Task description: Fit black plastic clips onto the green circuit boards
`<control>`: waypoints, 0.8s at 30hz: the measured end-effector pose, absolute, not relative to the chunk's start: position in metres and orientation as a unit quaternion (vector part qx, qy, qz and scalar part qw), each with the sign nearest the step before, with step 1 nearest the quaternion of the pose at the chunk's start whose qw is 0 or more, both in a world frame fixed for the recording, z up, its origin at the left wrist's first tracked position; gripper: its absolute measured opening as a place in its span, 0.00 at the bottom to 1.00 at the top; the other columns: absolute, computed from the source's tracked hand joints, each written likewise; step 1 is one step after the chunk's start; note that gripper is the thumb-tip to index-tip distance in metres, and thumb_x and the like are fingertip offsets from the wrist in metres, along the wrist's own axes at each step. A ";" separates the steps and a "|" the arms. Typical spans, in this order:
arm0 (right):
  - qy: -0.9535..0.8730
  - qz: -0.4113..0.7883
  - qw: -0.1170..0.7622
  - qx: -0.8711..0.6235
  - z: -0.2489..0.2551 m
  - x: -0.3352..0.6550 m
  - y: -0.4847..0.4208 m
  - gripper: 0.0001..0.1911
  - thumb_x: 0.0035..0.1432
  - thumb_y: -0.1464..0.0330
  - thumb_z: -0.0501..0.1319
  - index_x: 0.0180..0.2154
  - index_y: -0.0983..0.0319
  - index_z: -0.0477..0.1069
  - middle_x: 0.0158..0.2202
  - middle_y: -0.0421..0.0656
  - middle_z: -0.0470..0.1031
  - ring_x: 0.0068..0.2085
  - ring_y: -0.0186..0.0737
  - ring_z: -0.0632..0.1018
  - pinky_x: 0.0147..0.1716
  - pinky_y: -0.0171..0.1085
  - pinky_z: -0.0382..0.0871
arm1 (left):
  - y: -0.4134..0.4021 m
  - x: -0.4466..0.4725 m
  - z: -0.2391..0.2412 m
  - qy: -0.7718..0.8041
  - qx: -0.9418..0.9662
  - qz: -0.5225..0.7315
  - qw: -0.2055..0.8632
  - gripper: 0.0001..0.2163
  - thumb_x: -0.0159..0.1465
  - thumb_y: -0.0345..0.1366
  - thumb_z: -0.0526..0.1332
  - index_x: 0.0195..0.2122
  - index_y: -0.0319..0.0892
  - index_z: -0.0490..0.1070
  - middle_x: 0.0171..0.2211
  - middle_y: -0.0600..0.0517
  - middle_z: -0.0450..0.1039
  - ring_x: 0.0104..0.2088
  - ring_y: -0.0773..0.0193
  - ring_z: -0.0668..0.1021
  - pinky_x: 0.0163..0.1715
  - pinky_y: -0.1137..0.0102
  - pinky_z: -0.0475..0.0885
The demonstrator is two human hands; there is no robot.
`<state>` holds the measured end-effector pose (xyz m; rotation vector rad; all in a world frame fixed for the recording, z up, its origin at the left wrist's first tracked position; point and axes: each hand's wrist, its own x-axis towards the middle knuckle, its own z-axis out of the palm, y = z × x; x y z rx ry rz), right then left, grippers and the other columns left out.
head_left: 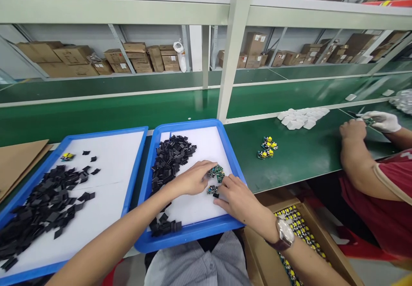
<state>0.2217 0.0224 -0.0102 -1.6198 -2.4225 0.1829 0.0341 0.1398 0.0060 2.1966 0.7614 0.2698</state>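
Observation:
My left hand (195,177) is over the right-hand blue tray (189,234), its forefinger reaching to a small group of green circuit boards (219,173). Thumb and forefinger are apart. From the right, my right hand (236,196) comes in low, wearing a wristwatch, with thumb and fingers spread. At its fingertips are another small circuit board (211,189) and a small black piece (216,195); whether the fingers touch them I cannot make out. A heap of flat black pieces (170,159) covers the tray's left side.
A second blue tray (135,165) on the left holds more black pieces and a yellow-topped board (67,156). Boards with yellow parts (267,147) and white caps (301,118) lie on the green bench. A cardboard box (267,256) stands below; a co-worker's gloved hand (383,122) is at right.

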 end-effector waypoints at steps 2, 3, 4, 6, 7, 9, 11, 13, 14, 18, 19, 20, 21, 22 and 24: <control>-0.826 0.058 0.114 -0.549 -0.013 0.221 0.024 0.07 0.68 0.68 0.66 0.37 0.64 0.79 0.40 0.51 0.78 0.46 0.55 0.77 0.46 0.52 0.76 | 0.141 0.029 0.013 0.286 0.866 0.088 0.401 0.31 0.61 0.29 0.65 0.68 0.45 0.67 0.65 0.43 0.71 0.57 0.49 0.79 0.59 0.57 0.74; -0.831 0.061 0.119 -0.539 -0.013 0.223 0.024 0.07 0.69 0.70 0.64 0.36 0.64 0.79 0.40 0.49 0.78 0.45 0.54 0.77 0.46 0.51 0.75 | 0.140 0.027 0.015 0.283 0.865 0.082 0.406 0.33 0.60 0.32 0.68 0.68 0.46 0.67 0.66 0.43 0.70 0.56 0.49 0.79 0.57 0.57 0.76; -0.840 0.067 0.129 -0.523 -0.012 0.226 0.023 0.07 0.70 0.70 0.64 0.37 0.63 0.79 0.40 0.48 0.78 0.45 0.52 0.77 0.46 0.50 0.75 | 0.139 0.024 0.016 0.283 0.864 0.078 0.409 0.36 0.58 0.34 0.71 0.68 0.48 0.66 0.66 0.44 0.69 0.57 0.48 0.79 0.56 0.57 0.76; -0.849 0.077 0.169 -0.495 -0.008 0.235 0.017 0.06 0.70 0.71 0.63 0.39 0.62 0.79 0.42 0.48 0.79 0.47 0.50 0.77 0.47 0.48 0.75 | 0.135 0.020 0.015 0.292 0.859 0.080 0.413 0.40 0.54 0.36 0.75 0.69 0.49 0.66 0.68 0.44 0.67 0.59 0.46 0.78 0.57 0.56 0.76; -0.846 0.072 0.193 -0.492 -0.006 0.241 0.013 0.05 0.70 0.71 0.63 0.40 0.62 0.79 0.44 0.49 0.79 0.48 0.50 0.77 0.48 0.47 0.75 | 0.133 0.018 0.013 0.298 0.856 0.084 0.414 0.41 0.54 0.36 0.75 0.69 0.50 0.65 0.68 0.43 0.67 0.60 0.46 0.77 0.57 0.56 0.75; -0.824 0.041 0.217 -0.521 -0.004 0.252 0.003 0.05 0.69 0.74 0.62 0.40 0.63 0.78 0.46 0.51 0.79 0.49 0.52 0.76 0.47 0.48 0.75 | 0.128 0.019 0.007 0.309 0.849 0.097 0.417 0.40 0.56 0.36 0.74 0.70 0.49 0.64 0.67 0.42 0.67 0.57 0.47 0.79 0.55 0.56 0.77; -0.804 0.001 0.200 -0.560 -0.004 0.258 -0.007 0.06 0.67 0.77 0.62 0.38 0.64 0.78 0.45 0.53 0.80 0.48 0.56 0.77 0.45 0.51 0.75 | 0.124 0.023 0.001 0.315 0.842 0.111 0.424 0.36 0.60 0.36 0.71 0.70 0.48 0.63 0.63 0.42 0.70 0.50 0.52 0.82 0.51 0.58 0.79; -0.800 -0.017 0.177 -0.573 -0.007 0.260 -0.013 0.07 0.65 0.78 0.63 0.35 0.63 0.77 0.43 0.52 0.81 0.49 0.59 0.77 0.46 0.55 0.74 | 0.120 0.031 -0.004 0.317 0.836 0.129 0.430 0.31 0.64 0.34 0.67 0.68 0.46 0.64 0.60 0.42 0.72 0.45 0.56 0.83 0.50 0.58 0.80; -0.802 -0.015 0.175 -0.571 -0.009 0.259 -0.014 0.07 0.65 0.78 0.63 0.35 0.62 0.77 0.42 0.52 0.82 0.50 0.60 0.77 0.48 0.56 0.74 | 0.119 0.035 -0.006 0.316 0.833 0.138 0.433 0.29 0.65 0.34 0.66 0.67 0.45 0.65 0.58 0.42 0.73 0.44 0.56 0.84 0.51 0.58 0.79; -0.805 0.017 0.219 -0.550 -0.012 0.257 -0.011 0.07 0.68 0.77 0.61 0.39 0.62 0.76 0.40 0.50 0.82 0.55 0.58 0.78 0.54 0.55 0.73 | 0.119 0.045 -0.007 0.308 0.827 0.163 0.441 0.23 0.67 0.36 0.65 0.63 0.43 0.69 0.54 0.44 0.75 0.42 0.58 0.84 0.48 0.62 0.81; -0.804 0.025 0.235 -0.545 -0.011 0.258 -0.010 0.07 0.69 0.76 0.60 0.40 0.62 0.76 0.40 0.50 0.82 0.54 0.57 0.78 0.54 0.55 0.73 | 0.120 0.044 -0.006 0.307 0.828 0.166 0.439 0.22 0.68 0.37 0.65 0.63 0.43 0.69 0.53 0.44 0.75 0.42 0.58 0.84 0.47 0.62 0.81; -0.801 0.031 0.254 -0.540 -0.011 0.259 -0.011 0.07 0.69 0.76 0.60 0.41 0.62 0.76 0.41 0.50 0.82 0.53 0.57 0.79 0.54 0.56 0.74 | 0.121 0.042 -0.005 0.306 0.829 0.168 0.436 0.22 0.67 0.38 0.66 0.62 0.44 0.69 0.53 0.44 0.75 0.41 0.58 0.84 0.45 0.62 0.82; -0.797 0.039 0.276 -0.536 -0.011 0.261 -0.012 0.07 0.70 0.76 0.59 0.43 0.62 0.76 0.42 0.49 0.82 0.52 0.55 0.80 0.53 0.55 0.75 | 0.122 0.039 -0.004 0.305 0.832 0.168 0.432 0.24 0.66 0.39 0.68 0.63 0.44 0.69 0.53 0.44 0.75 0.41 0.58 0.84 0.44 0.61 0.82; -0.791 0.049 0.302 -0.530 -0.011 0.263 -0.014 0.08 0.71 0.75 0.59 0.44 0.62 0.76 0.43 0.49 0.83 0.50 0.54 0.81 0.52 0.54 0.76 | 0.123 0.035 -0.003 0.303 0.836 0.167 0.426 0.26 0.64 0.40 0.70 0.63 0.45 0.68 0.53 0.45 0.74 0.41 0.58 0.84 0.43 0.61 0.82; -0.771 0.079 0.362 -0.518 -0.014 0.265 -0.018 0.08 0.71 0.75 0.60 0.46 0.61 0.76 0.43 0.48 0.83 0.46 0.49 0.82 0.48 0.49 0.78 | 0.121 0.029 -0.003 0.299 0.845 0.168 0.411 0.31 0.60 0.38 0.74 0.64 0.48 0.67 0.53 0.47 0.73 0.41 0.58 0.82 0.44 0.60 0.83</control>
